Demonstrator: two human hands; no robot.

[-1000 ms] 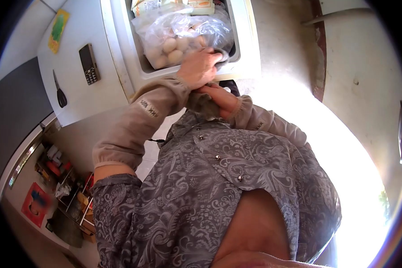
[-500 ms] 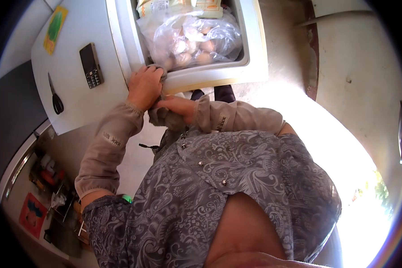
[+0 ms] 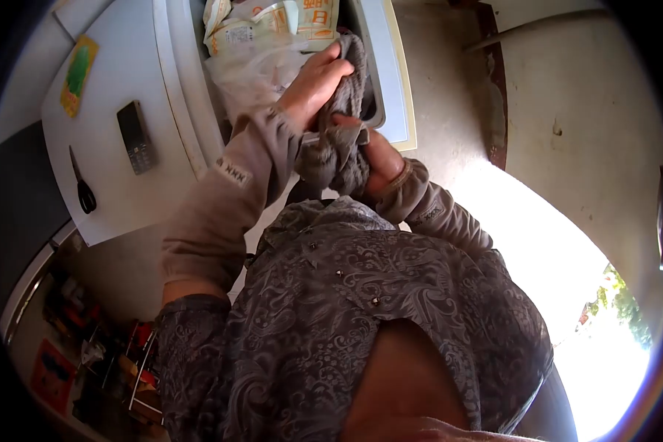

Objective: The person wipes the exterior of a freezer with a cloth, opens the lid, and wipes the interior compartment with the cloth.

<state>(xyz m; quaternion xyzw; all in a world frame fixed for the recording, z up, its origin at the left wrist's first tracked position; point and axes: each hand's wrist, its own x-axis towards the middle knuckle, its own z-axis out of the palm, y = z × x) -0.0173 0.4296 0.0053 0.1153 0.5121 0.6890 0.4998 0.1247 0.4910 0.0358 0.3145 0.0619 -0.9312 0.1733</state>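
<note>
A grey-brown cloth (image 3: pixel 346 92) is bunched up between my two hands, over the near edge of the open white drawer-like compartment (image 3: pixel 395 81). Near its top end, the fingers of my left hand (image 3: pixel 313 85) are closed on it. Lower down, my right hand (image 3: pixel 379 158) grips the hanging folds, its fingers partly hidden by the fabric. Behind my left hand, a clear plastic bag (image 3: pixel 247 81) lies inside the compartment, its contents mostly covered from sight. Printed cream and orange packets (image 3: pixel 313 18) sit further back in it.
Left of the compartment, a white surface (image 3: pixel 110 206) bears a mobile phone (image 3: pixel 136 136), black-handled scissors (image 3: pixel 85 193) and a yellow-green packet (image 3: pixel 78 74). A rack with assorted items (image 3: pixel 140 368) stands at lower left. Bright light falls on the floor at right.
Both hands have moved right with the cloth, away from the compartment's near left corner. The left hand has risen over the plastic bag, and more of the cloth shows.
</note>
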